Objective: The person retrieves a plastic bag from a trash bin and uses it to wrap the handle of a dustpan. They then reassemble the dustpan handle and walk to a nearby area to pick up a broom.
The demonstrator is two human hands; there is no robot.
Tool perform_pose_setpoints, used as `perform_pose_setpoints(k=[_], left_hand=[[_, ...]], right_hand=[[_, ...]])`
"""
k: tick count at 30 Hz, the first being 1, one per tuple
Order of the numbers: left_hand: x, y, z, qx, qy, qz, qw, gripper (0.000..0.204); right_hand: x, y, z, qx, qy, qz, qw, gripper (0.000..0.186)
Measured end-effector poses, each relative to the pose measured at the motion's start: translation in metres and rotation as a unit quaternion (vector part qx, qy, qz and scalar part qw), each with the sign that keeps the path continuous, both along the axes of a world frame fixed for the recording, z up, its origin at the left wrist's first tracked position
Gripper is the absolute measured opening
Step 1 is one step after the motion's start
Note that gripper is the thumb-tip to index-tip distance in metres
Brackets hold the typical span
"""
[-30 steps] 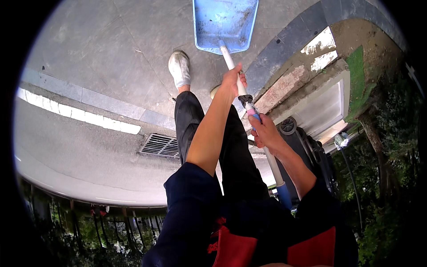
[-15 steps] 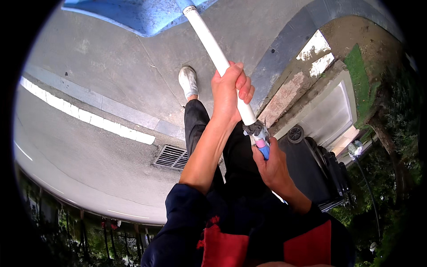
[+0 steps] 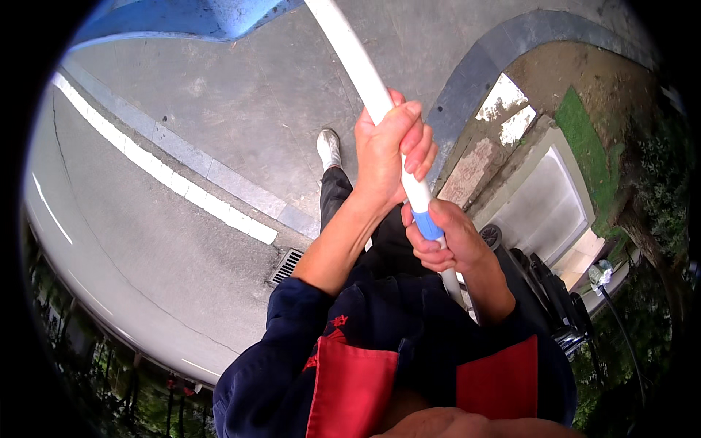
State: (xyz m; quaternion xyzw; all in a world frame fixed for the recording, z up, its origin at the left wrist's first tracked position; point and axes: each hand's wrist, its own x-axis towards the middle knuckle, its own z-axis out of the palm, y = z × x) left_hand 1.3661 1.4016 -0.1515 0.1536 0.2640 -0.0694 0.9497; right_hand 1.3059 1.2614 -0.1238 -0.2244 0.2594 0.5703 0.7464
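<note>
A thick white pole (image 3: pixel 349 55) slants up from my hands to the top of the view. At its far end in the upper left is a blue plastic scoop (image 3: pixel 182 20), cut off by the frame's edge. My left hand (image 3: pixel 387 150) is closed round the pole's lower part. Just below, my right hand (image 3: pixel 456 235) grips a thinner white pole (image 3: pixel 451 286) at its blue collar (image 3: pixel 427 225). That collar meets the thick pole's lower end, and the thinner pole runs down beside my body.
Black wheeled bins (image 3: pixel 540 292) stand close at my right. A dark curved kerb (image 3: pixel 482 62) borders bare soil. To the left lie a drain grate (image 3: pixel 285 267), a white painted line (image 3: pixel 171 182) and the road (image 3: pixel 139 270). My foot (image 3: pixel 328 148) is ahead on the pavement.
The thick pole's end and the blue-collared piece, apart before with grey ragged material between them, now meet. My right hand has wrapped round the collar. The scoop has shifted up and left in view.
</note>
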Motion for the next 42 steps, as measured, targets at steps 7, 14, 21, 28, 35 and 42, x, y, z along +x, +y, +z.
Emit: perform_pose_setpoints(k=[7, 14, 21, 28, 35, 42], left_hand=[[0.011, -0.002, 0.021, 0.048, -0.016, 0.018, 0.999, 0.015], [0.007, -0.022, 0.057, 0.167, -0.002, 0.016, 0.986, 0.016], [0.0, -0.028, 0.081, 0.106, -0.081, 0.0, 0.991, 0.014], [0.001, -0.031, 0.106, 0.1, -0.108, -0.01, 0.989, 0.014], [-0.008, -0.049, 0.1, 0.275, -0.022, 0.041, 0.96, 0.018], [-0.013, -0.035, 0.112, 0.137, -0.134, -0.041, 0.981, 0.013]], right_hand=[[0.0, -0.013, 0.04, -0.124, -0.241, 0.056, 0.961, 0.049], [-0.035, -0.024, 0.083, -0.486, -0.592, 0.194, 0.613, 0.04], [-0.032, -0.037, 0.082, -0.146, -0.233, 0.066, 0.959, 0.028], [-0.03, -0.053, 0.08, 0.149, -0.074, -0.033, 0.986, 0.032], [-0.017, -0.022, 0.087, -0.473, -0.639, 0.11, 0.596, 0.042], [-0.005, -0.029, 0.07, 0.087, -0.155, 0.054, 0.983, 0.03]])
